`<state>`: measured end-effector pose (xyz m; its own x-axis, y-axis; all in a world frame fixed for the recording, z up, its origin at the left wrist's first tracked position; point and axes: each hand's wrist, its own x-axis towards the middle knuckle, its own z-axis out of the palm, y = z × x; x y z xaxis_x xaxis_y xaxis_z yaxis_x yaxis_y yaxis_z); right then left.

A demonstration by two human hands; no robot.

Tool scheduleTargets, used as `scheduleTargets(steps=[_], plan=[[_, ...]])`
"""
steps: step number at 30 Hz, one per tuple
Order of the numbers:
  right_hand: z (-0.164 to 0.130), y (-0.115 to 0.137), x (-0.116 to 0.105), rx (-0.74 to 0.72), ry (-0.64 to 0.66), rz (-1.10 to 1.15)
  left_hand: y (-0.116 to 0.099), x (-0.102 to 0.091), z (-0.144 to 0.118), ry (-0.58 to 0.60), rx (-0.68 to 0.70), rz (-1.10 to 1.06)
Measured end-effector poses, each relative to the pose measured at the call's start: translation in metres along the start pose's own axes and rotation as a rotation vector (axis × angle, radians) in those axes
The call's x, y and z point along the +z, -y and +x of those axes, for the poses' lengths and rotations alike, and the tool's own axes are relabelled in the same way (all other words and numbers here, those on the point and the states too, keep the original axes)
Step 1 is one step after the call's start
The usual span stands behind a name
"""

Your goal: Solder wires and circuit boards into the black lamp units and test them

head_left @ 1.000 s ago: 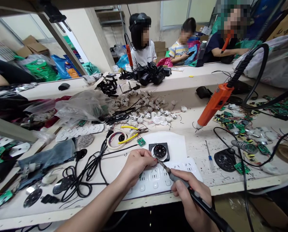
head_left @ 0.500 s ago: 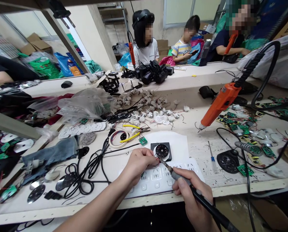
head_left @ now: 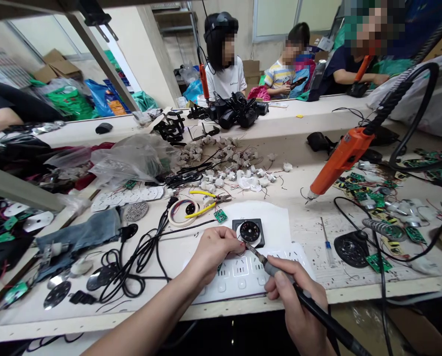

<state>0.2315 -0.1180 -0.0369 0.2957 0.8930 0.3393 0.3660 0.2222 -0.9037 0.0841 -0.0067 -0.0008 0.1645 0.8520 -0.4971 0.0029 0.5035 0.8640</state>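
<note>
My right hand (head_left: 298, 301) grips a black soldering iron (head_left: 280, 277), its metal tip reaching up-left to the edge of a round black part (head_left: 249, 231) that sits in a black square holder (head_left: 260, 223). My left hand (head_left: 211, 252) pinches something small, with a bit of red showing, right at the iron's tip; what it is stays hidden under the fingers. Both hands rest over a white power strip panel (head_left: 243, 277) on white paper near the bench's front edge.
An orange electric screwdriver (head_left: 337, 160) hangs on a coiled cable to the right. Yellow-handled pliers (head_left: 204, 202), a small green board (head_left: 220, 215), black cables (head_left: 139, 257), a pile of small motors (head_left: 224, 163) and green boards (head_left: 376, 198) lie around. Other people sit at the far bench.
The view has shifted slightly; my hands and the soldering iron stay in nearly the same place at the round black part.
</note>
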Motion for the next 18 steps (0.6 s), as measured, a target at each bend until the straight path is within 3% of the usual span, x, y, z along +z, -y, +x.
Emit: scheduleTargets(steps=[18], plan=[[-0.0023, 0.0004, -0.0011, -0.018, -0.025, 0.033, -0.0001, 0.0006, 0.0004, 0.005, 0.003, 0.022]])
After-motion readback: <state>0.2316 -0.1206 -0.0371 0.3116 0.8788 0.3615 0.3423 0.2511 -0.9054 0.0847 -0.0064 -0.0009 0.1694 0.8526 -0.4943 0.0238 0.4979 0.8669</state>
